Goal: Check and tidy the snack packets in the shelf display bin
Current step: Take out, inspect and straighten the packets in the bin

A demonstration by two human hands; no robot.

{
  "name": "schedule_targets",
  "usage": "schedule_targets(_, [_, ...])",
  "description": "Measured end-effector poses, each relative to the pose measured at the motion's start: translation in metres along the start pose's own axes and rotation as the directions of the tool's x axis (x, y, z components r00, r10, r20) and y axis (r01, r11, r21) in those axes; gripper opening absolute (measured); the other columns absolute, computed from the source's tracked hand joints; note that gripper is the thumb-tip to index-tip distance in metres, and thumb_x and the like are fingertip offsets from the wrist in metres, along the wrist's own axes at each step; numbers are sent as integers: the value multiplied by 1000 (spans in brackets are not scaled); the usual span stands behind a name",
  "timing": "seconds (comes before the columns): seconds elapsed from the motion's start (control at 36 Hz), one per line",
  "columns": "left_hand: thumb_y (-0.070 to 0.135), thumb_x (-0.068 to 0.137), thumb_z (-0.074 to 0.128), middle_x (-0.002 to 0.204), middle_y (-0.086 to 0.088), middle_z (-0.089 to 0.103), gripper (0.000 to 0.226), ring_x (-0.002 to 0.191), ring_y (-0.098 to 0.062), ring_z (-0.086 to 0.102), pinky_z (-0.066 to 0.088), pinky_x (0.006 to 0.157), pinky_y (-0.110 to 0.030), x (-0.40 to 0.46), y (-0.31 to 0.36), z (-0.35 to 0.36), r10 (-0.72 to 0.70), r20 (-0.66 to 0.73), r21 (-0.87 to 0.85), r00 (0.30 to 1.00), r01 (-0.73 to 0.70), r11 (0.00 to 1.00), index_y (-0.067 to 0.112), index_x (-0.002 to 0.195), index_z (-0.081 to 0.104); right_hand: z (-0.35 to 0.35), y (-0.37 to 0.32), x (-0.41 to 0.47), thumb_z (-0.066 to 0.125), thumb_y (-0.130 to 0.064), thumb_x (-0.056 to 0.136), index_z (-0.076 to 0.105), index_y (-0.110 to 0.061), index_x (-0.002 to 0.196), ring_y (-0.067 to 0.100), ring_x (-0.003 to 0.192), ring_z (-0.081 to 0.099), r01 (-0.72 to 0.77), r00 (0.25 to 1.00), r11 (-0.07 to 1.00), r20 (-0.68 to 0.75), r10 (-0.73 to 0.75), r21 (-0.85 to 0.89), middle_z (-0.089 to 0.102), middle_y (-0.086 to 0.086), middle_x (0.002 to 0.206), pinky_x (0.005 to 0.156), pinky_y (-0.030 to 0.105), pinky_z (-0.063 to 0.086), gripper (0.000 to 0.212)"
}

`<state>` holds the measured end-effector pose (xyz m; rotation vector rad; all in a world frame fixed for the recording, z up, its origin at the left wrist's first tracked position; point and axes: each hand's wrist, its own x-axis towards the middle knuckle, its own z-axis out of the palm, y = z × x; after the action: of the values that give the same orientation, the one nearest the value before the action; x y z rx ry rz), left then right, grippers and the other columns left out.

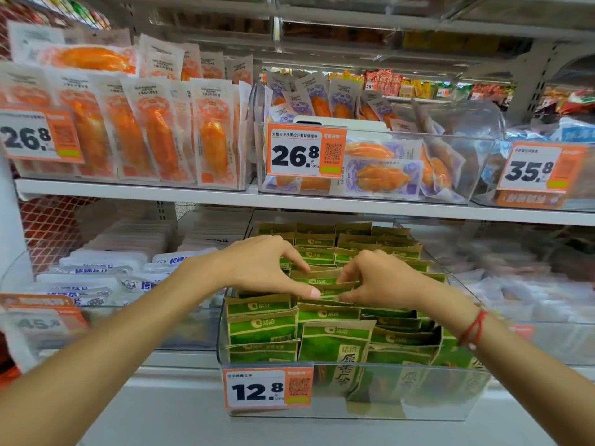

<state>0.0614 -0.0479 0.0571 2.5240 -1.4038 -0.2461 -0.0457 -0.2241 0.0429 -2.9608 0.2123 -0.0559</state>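
Observation:
A clear plastic display bin (418, 403) on the lower shelf holds several rows of green-and-brown snack packets (335, 346), most standing upright. Both hands reach into the middle of the bin. My left hand (264, 265) pinches the top edge of a green packet (328, 289) between thumb and forefinger. My right hand (383, 281), with a red string on its wrist, pinches the same packet's top edge from the other side. The fingertips of the two hands almost meet. An orange price tag (267, 389) reading 12.8 hangs on the bin's front.
A bin of white-and-blue packets (96, 278) stands to the left, a blurred bin (515, 284) to the right. The upper shelf (225, 194) carries bins of orange snack packs (128, 123) with 26.8 and 35.8 tags, close above my hands.

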Motion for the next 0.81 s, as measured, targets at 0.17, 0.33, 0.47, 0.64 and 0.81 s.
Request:
schedule_targets(0.17, [67, 83, 58, 150, 10, 45, 51, 139, -14, 39, 36, 113, -44, -9, 5, 6, -29, -38, 2, 999, 29, 1000, 41, 127, 60, 6, 1, 0, 72, -34, 84, 75, -21, 98, 9, 91, 63, 1, 997, 999, -75, 3, 45, 71, -7, 105, 82, 27, 53, 20])
schedule_targets(0.33, [54, 90, 59, 150, 7, 46, 50, 137, -16, 41, 39, 110, -39, -17, 12, 12, -77, -74, -9, 994, 76, 997, 33, 135, 55, 16, 7, -13, 72, -33, 85, 74, -29, 81, 13, 72, 62, 61, 967, 972, -256, -1, 227, 71, -6, 76, 65, 33, 52, 6])
schedule_targets(0.47, [57, 85, 65, 152, -1, 42, 74, 138, -21, 41, 39, 109, -39, -20, 16, 14, -147, -94, -9, 985, 147, 989, 21, 146, 44, 18, 2, -28, 68, -27, 88, 74, -26, 86, -4, 66, 58, 156, 902, 898, -431, 41, 412, 68, -11, 72, 58, 17, 41, 6])
schedule_targets(0.64, [57, 74, 75, 136, 6, 57, 68, 127, -16, 51, 45, 102, -40, -33, 17, 21, -164, -328, -247, 930, 83, 965, 30, 133, 55, 12, -18, -48, 63, -20, 93, 69, -23, 95, -2, 86, 63, 299, 772, 852, -633, 48, 430, 70, -13, 89, 75, 18, 50, 8])
schedule_targets(0.81, [45, 80, 75, 120, 18, 65, 45, 115, -3, 56, 45, 103, -40, -65, 35, 23, -112, -571, -443, 813, -191, 876, 33, 122, 63, 3, -41, -75, 62, -10, 93, 65, -21, 102, 5, 87, 62, 469, 561, 817, -827, 18, 336, 68, -8, 92, 79, 25, 53, 14])
